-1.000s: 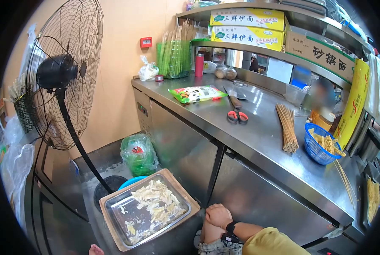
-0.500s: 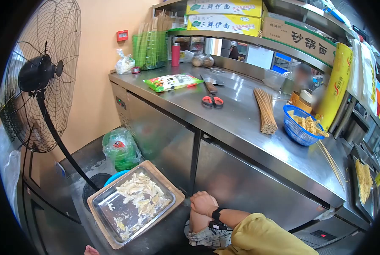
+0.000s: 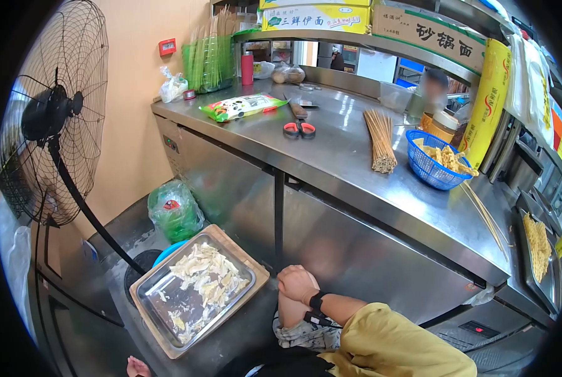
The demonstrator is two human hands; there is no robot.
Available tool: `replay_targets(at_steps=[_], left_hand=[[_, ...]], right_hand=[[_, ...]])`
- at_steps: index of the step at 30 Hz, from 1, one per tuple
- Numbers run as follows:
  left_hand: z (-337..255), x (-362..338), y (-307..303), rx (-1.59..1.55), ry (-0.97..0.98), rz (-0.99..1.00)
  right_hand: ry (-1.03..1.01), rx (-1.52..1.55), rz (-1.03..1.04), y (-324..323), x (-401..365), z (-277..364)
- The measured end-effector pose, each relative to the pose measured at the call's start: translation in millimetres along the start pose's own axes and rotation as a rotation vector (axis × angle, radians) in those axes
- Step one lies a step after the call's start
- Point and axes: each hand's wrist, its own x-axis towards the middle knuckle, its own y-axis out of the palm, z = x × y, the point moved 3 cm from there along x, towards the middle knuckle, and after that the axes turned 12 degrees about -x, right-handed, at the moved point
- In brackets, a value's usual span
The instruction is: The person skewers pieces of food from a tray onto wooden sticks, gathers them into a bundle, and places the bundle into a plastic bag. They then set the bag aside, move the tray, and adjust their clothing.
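My right hand [image 3: 296, 284] rests on my bent knee, below the steel counter front, with its fingers curved over the knee. At the bottom left edge, my left hand [image 3: 137, 367] shows only in part, palm side up, with nothing visible in it. Between and above the hands, a steel tray [image 3: 144, 290] sits on a wooden board [image 3: 261, 276], low near the floor. Pale, flat, torn-looking pieces [image 3: 208, 273] lie in the tray, mostly toward its upper right. Neither hand touches the tray.
Scissors [image 3: 300, 129], a green-and-white packet [image 3: 243, 107], a skewer bundle [image 3: 381, 141] and a blue basket [image 3: 435, 169] of yellowish food stand on the counter [image 3: 337, 147]. A fan [image 3: 53, 113] is at left. A green plastic bag [image 3: 175, 210] lies behind the tray. Another person [image 3: 433, 94] is beyond the counter.
The view has shifted slightly, so the counter and its objects appear higher and further left. My right hand stays on my knee; slightly more of my left hand shows.
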Motion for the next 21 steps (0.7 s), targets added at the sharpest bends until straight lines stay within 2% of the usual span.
replay_targets(at_steps=[7,10,15,17,18,20,21], left_hand=[[30.1,-29.2,29.2,0.012,-0.044,0.018],[35.1,-45.6,43.7,-0.018,-0.021,-0.115],[24.2,-44.4,38.1,-0.093,0.017,-0.027],[-0.5,22.9,-5.5,-0.033,-0.200,0.210],[-4.9,37.0,-6.6,-0.021,-0.309,0.304],[-5.4,43.6,-3.6,-0.069,-0.264,0.232],[9.7,-74.8,43.0,-0.293,-0.652,0.148]], right_hand=[[0.024,0.020,-0.016,-8.5,-1.6,2.3],[0.011,-0.007,0.001,-7.3,-0.5,3.0],[0.020,-0.040,-0.016,-9.4,-1.8,4.8],[0.018,-0.041,0.013,-8.5,-2.7,3.9],[0.017,-0.061,0.030,-7.8,-2.4,2.9],[0.018,-0.076,0.051,-10.1,-3.8,1.6],[0.023,-0.078,0.059,-7.9,-4.1,1.9]])
